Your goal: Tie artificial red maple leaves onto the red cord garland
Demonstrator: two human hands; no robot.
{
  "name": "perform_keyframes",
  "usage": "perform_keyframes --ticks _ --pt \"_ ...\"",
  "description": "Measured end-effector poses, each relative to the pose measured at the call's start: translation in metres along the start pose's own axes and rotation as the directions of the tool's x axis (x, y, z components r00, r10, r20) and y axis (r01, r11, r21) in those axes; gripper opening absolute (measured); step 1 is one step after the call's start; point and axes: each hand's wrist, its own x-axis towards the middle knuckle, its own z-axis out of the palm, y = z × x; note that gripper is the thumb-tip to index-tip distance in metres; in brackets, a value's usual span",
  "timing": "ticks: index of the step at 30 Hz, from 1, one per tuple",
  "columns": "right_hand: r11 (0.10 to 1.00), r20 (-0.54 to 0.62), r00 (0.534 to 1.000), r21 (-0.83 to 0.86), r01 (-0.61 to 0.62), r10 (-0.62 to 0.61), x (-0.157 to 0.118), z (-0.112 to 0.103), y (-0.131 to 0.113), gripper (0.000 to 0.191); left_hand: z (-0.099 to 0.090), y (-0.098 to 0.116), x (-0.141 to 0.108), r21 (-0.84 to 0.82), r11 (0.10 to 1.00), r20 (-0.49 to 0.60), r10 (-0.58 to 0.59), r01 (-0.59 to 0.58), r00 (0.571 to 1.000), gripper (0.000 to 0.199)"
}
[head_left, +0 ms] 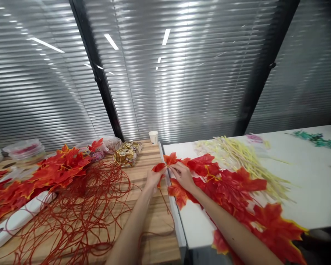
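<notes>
My left hand (154, 178) and my right hand (183, 175) meet over the seam between two tables, fingers pinched together. Between the fingertips is a small orange-red artificial maple leaf (171, 159), gripped near its base. What exactly lies in the pinch is too small to make out. More red maple leaves (228, 184) spread under and beside my right forearm, seemingly joined in a garland. A thin red cord (167, 200) hangs below my left hand and runs back over the wooden table.
A tangled heap of red cord (85, 206) covers the wooden table (154, 239) at left, beside piled maple leaves (63, 167) and a white elongated device (19, 219). Gold packets (127, 154) and a paper cup (153, 137) stand behind. Yellow strips (245, 162) lie on the white table (314, 184).
</notes>
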Motion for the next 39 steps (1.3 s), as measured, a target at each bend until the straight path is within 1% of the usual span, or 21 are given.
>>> perform_keyframes --ticks 2,6,8,11,14,16,21,27,30,34,39 --pt "1.0 -0.015 1.0 -0.003 -0.011 0.011 0.0 -0.001 0.0 0.019 -0.003 -0.002 0.003 0.036 0.999 -0.016 -0.01 0.011 1.0 0.036" --pt "1.0 -0.033 0.999 0.008 -0.018 0.018 -0.001 -0.002 -0.001 0.018 -0.006 -0.003 0.005 0.097 0.995 -0.019 0.021 -0.019 1.0 0.033" --pt "0.999 -0.026 1.0 0.031 -0.015 0.016 -0.001 -0.002 -0.002 0.018 -0.006 -0.003 0.005 0.119 0.992 -0.014 0.033 -0.031 0.999 0.032" --pt "0.995 -0.009 1.0 0.093 -0.017 0.018 -0.001 -0.002 -0.004 0.017 -0.006 -0.004 0.004 0.152 0.988 0.006 0.015 -0.016 1.0 0.031" --pt "0.986 0.013 0.998 0.156 -0.063 0.062 -0.002 -0.001 -0.005 0.015 -0.006 -0.007 0.005 0.183 0.983 -0.008 -0.013 0.014 1.0 0.031" --pt "0.98 0.028 0.996 0.176 -0.09 0.087 -0.002 -0.001 -0.005 0.015 -0.007 -0.01 0.006 0.195 0.981 -0.011 0.001 0.001 1.0 0.029" --pt "0.981 0.058 0.994 0.167 -0.097 0.089 -0.001 -0.001 -0.005 0.015 -0.009 -0.014 0.011 0.206 0.978 0.018 0.034 -0.037 0.999 0.02" --pt "0.986 0.103 0.993 0.151 -0.067 0.052 -0.001 -0.003 -0.006 0.015 -0.011 -0.018 0.014 0.305 0.944 0.09 0.101 -0.124 0.991 0.01" --pt "0.987 0.114 0.992 0.148 -0.066 0.049 -0.001 -0.003 -0.007 0.015 -0.012 -0.02 0.015 0.292 0.949 0.119 0.091 -0.122 0.989 0.005" --pt "0.988 0.126 0.991 0.138 -0.068 0.05 0.0 -0.003 -0.007 0.014 -0.012 -0.021 0.016 0.264 0.96 0.135 0.064 -0.098 0.989 0.004" --pt "0.988 0.138 0.989 0.134 -0.072 0.053 -0.001 -0.004 -0.007 0.015 -0.014 -0.023 0.018 0.308 0.948 0.117 0.051 -0.085 0.992 0.008"
